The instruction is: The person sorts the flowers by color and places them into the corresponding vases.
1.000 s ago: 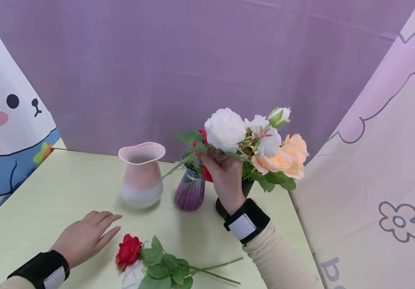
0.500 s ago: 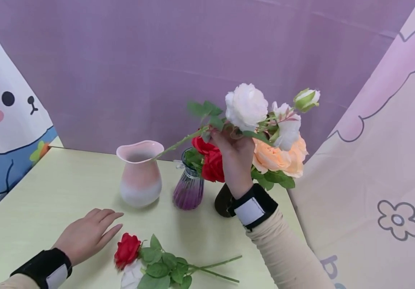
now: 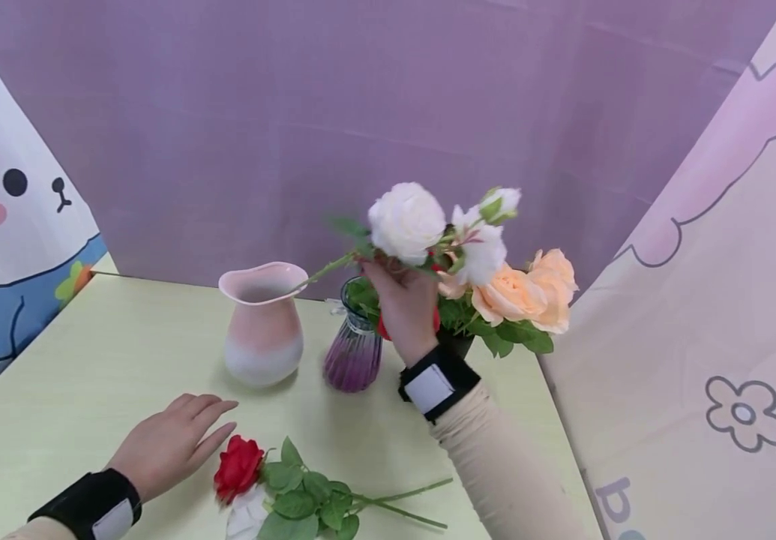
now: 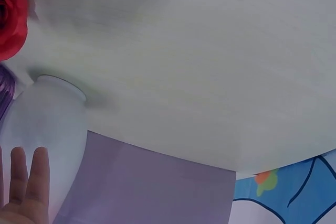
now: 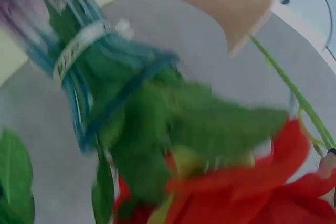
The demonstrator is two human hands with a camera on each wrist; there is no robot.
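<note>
My right hand (image 3: 411, 311) pinches the green stem (image 3: 330, 268) of a white flower spray (image 3: 406, 223), which has a full bloom, a looser bloom and a bud (image 3: 498, 205). The stem slants down to the left, its end at the mouth of the pink and white vase (image 3: 262, 330); the right wrist view shows the stem (image 5: 294, 90) meeting the rim. Behind my right hand, red flowers (image 5: 236, 192) lean from a purple ribbed glass vase (image 3: 354, 360). My left hand (image 3: 168, 446) is over the table at left, fingers extended, holding nothing, near a red rose (image 3: 238, 469).
Peach roses (image 3: 519, 292) stand in a dark vase at right, mostly hidden by my arm. A white flower (image 3: 247, 514) and leafy stems (image 3: 313, 495) lie beside the red rose at the front. A purple cloth (image 3: 226, 135) hangs behind the table (image 3: 138, 330).
My right hand rose to the right with the white spray, then moved back left and lower. The stem's end went from in front of the vase's body up to its mouth. My left hand barely moved.
</note>
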